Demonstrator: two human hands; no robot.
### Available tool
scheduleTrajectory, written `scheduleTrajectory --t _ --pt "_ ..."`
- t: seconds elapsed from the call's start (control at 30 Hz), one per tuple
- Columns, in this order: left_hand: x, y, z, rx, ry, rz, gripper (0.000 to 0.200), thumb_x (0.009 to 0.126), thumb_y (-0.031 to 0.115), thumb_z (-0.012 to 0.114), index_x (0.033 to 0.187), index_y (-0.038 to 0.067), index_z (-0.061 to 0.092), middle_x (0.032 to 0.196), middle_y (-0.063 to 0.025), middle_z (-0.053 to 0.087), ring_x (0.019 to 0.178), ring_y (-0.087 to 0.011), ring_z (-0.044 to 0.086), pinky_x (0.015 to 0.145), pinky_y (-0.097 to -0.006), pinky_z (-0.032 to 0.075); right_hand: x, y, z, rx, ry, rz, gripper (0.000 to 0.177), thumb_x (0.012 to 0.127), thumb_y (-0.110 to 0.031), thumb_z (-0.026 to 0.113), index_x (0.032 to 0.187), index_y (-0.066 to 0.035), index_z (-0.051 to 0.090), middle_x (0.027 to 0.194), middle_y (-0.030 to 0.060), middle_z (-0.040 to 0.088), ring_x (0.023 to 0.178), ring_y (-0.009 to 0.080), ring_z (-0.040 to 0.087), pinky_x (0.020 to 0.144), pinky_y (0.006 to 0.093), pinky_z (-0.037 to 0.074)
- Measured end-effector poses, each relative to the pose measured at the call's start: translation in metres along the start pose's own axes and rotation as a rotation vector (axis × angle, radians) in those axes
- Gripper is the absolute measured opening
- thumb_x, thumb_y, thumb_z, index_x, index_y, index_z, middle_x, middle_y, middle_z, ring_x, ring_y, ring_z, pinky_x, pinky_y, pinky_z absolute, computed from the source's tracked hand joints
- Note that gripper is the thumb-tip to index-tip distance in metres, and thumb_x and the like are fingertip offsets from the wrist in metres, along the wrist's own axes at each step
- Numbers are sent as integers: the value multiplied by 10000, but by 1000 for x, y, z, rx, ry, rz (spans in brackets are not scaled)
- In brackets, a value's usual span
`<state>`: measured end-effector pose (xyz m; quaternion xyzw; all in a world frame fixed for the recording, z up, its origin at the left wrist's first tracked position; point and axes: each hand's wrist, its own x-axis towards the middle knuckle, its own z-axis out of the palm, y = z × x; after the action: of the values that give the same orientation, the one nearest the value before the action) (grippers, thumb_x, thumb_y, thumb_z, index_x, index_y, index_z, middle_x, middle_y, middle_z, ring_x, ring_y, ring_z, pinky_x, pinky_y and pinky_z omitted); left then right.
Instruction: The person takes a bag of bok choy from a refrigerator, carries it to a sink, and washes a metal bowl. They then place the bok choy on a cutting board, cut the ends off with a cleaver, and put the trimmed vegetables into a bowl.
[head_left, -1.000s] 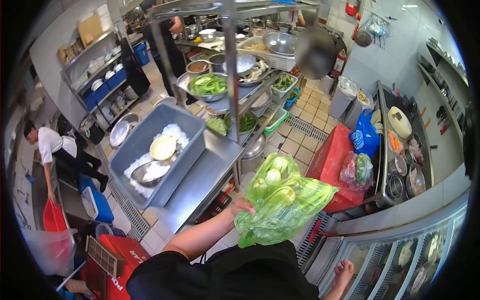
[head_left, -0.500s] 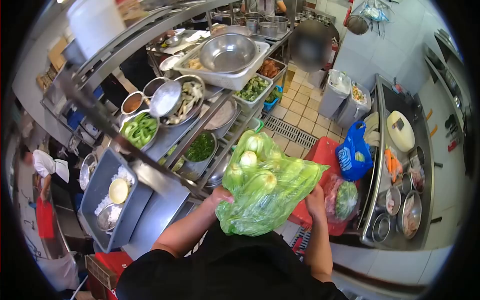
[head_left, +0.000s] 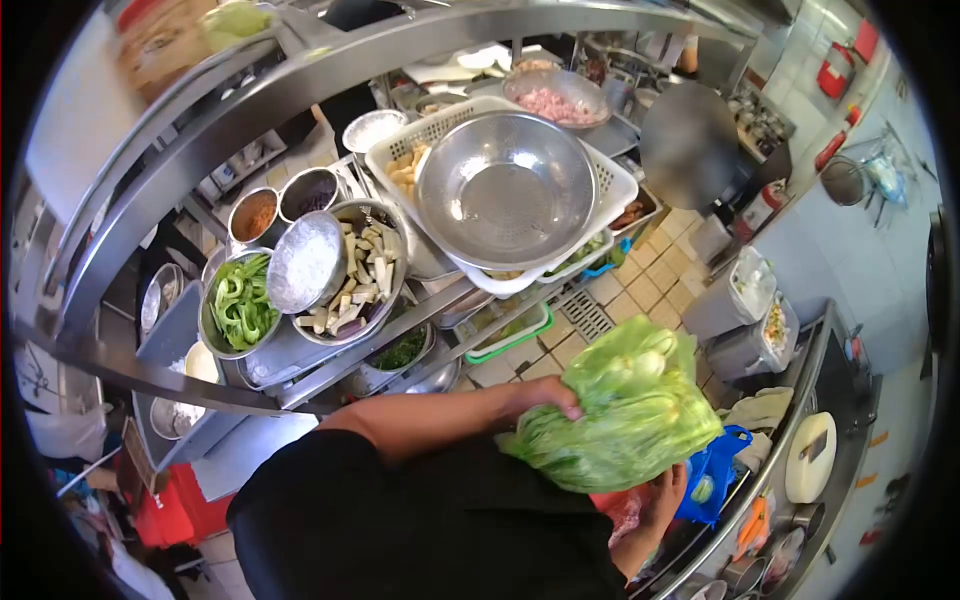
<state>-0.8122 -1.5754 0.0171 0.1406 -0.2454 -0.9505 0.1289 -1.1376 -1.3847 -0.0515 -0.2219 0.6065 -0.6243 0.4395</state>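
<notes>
A clear green plastic bag of leafy green vegetables (head_left: 625,425) is held between my two hands, its pale stem ends showing through the film near the top. My left hand (head_left: 548,396) grips the bag's left side, thumb on top and the other fingers mostly hidden. At the lower right edge, my right hand (head_left: 662,497) has its fingers curled against the plastic. Just right of that hand is a blue plastic bag (head_left: 710,485). Red plastic (head_left: 618,508) shows partly beneath the green bag.
On the steel rack to my left stand a large steel bowl (head_left: 505,190) in a white basket (head_left: 622,190), a bowl of sliced green peppers (head_left: 245,308) and cut eggplant (head_left: 365,275). Two grey bins (head_left: 735,300) stand ahead. A steel counter (head_left: 800,415) runs along the right.
The view has shifted, bringing the rack's bowls closer. My hands and the bag now appear farther right, with my left arm stretched across my body. Both hands still hold the bag.
</notes>
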Motion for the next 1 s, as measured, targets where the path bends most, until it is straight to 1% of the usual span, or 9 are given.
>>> scheduleTrajectory --t 0.07,0.1,0.17,0.23,0.27,0.4,0.67,0.93,1.0 --pt "27 7 -11 -9 36 18 696 785 81 770 1451 -45 611 1321 -217 729 1139 -344 740 1060 -506 572 16 -24 17 24 37 -75 345 1070 -210 669 1357 -23 628 1140 32 699 1057 173 692 902 306 559" --pt "50 17 -18 16 51 32 692 787 81 770 1448 -51 611 1316 -222 729 1133 -348 743 1052 -507 577 34 -30 16 -186 -66 -156 410 1095 -226 634 1450 -24 602 1279 56 700 1171 210 686 995 339 551" --pt "73 37 -44 193 307 -193 705 789 90 765 1454 -65 591 1332 -248 714 1131 -367 746 1023 -519 595 67 -38 21 84 -101 101 435 1115 -262 610 1484 -31 595 1365 87 702 1215 220 689 1037 368 549" --pt "94 44 -73 -265 27 -7 792 767 93 725 1516 -56 512 1345 -286 681 1162 -462 719 1024 -609 594 113 -43 34 -3 -250 7 335 1144 -280 570 1345 -30 667 1208 59 729 1051 157 708 927 328 580" --pt "111 59 -62 -276 -21 109 860 735 118 723 1547 -33 486 1431 -294 628 1215 -484 686 1048 -636 577 134 -64 39 -120 -317 51 331 1152 -311 563 1278 -29 683 1146 48 725 965 137 702 873 308 581" --pt "196 107 -64 -86 185 291 887 770 283 700 1579 9 460 1452 -220 633 1276 -428 659 1074 -588 565 234 -71 33 -44 -359 -64 359 1125 -380 615 1249 -50 682 1108 30 717 940 122 685 852 293 576" --pt "405 228 -68 193 261 276 884 769 287 701 1575 8 466 1450 -218 635 1274 -425 660 1072 -584 565 368 -108 -87 37 -124 -97 266 1104 -290 660 1200 -43 678 1042 10 708 895 99 654 786 307 542" --pt "609 286 -69 323 234 131 881 768 291 702 1570 8 472 1448 -215 637 1272 -423 661 1070 -580 566 469 -195 -159 -328 51 -303 386 1049 -319 728 1279 -20 650 1112 64 719 999 151 668 877 360 564" --pt "673 289 -67 333 209 93 880 768 292 702 1569 8 474 1448 -214 638 1272 -422 661 1070 -579 566 525 -158 -165 -365 109 -470 391 1050 -330 724 1280 -24 643 1116 67 720 1023 152 674 882 366 564"
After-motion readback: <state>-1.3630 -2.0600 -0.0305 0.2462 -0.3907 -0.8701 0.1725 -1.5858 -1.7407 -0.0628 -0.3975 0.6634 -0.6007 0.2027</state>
